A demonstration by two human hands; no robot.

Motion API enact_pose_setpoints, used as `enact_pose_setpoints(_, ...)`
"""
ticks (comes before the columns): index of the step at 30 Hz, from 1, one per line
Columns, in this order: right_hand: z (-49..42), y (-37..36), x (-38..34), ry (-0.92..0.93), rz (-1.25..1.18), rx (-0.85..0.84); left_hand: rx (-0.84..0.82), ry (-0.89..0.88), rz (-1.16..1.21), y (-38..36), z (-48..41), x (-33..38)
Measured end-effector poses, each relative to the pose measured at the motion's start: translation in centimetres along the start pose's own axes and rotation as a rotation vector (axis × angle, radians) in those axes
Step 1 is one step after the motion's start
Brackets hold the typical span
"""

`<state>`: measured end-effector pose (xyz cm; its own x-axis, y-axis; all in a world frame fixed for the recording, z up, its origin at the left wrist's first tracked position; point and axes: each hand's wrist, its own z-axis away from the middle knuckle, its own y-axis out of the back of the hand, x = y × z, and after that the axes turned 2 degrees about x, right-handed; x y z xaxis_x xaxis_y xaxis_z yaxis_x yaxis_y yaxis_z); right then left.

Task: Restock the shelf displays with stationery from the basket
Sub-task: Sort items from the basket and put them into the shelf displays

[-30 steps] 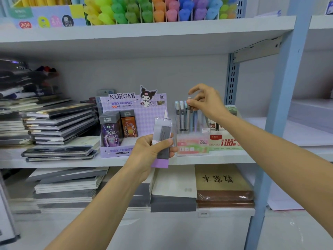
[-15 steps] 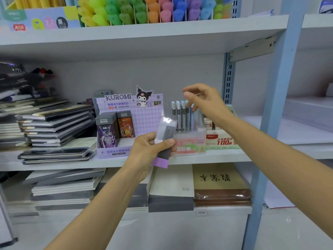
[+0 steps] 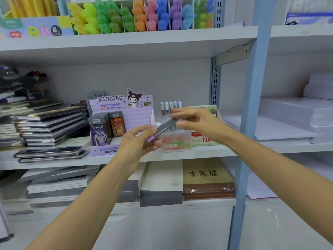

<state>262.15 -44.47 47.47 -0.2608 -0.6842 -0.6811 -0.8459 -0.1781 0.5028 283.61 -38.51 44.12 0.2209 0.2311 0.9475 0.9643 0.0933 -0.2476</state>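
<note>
My left hand (image 3: 138, 141) grips a clear pack of slim grey and purple lead cases (image 3: 163, 127), tilted in front of the middle shelf. My right hand (image 3: 194, 121) has its fingertips at the pack's upper right end, pinching it. Behind the hands stands a pink display box (image 3: 175, 142) holding several upright pale lead tubes (image 3: 171, 106). To its left is the purple Kuromi display box (image 3: 126, 112) with dark and orange cases in its left part. No basket is in view.
Stacked notebooks (image 3: 50, 127) fill the shelf's left side. A green box (image 3: 205, 139) sits right of the pink one. Coloured highlighters (image 3: 140, 15) line the top shelf. A blue upright post (image 3: 252, 105) stands to the right, with white paper stacks (image 3: 292, 114) beyond it.
My right hand has come down from the lead tubes in the pink display to the pack. My left hand has tilted the pack and raised it slightly toward the right hand.
</note>
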Motion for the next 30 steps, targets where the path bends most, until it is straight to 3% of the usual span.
enact_pose_setpoints(2,0.5,-0.6,0.4,0.027,0.048,0.001,0.048,0.0,0.058,-0.1,0.2,0.6)
enact_pose_setpoints(6,0.8,-2.0,0.4,0.032,-0.127,0.15,0.009,-0.019,0.221,0.0,0.7,1.3)
enact_pose_setpoints(11,1.1,-4.5,-0.7,-0.068,-0.294,0.066,0.025,-0.214,-0.175,1.0,1.4,0.1)
enact_pose_setpoints(14,0.7,-5.5,-1.7,-0.078,-0.153,0.032,0.044,-0.273,-0.298,2.7,1.6,-0.1)
enact_pose_setpoints(19,-1.6,-8.6,-4.8,0.05,0.011,-0.017,-0.042,-0.423,-0.728,4.6,2.0,-0.3)
enact_pose_setpoints(22,-3.0,-9.9,-6.0,0.101,0.094,-0.065,0.024,-0.462,-0.858,6.2,2.2,-0.8)
enact_pose_setpoints(24,-3.9,-10.1,-6.3,0.067,0.042,0.009,0.116,-0.546,-0.977,7.9,2.2,-1.1)
enact_pose_setpoints(26,-5.1,-10.0,-6.2,0.02,-0.019,0.145,0.166,-0.658,-1.254,9.7,1.9,-1.5)
enact_pose_setpoints(30,-8.0,-10.3,-5.7,0.001,-0.023,0.316,0.086,-0.53,-1.747,11.4,1.0,-3.1)
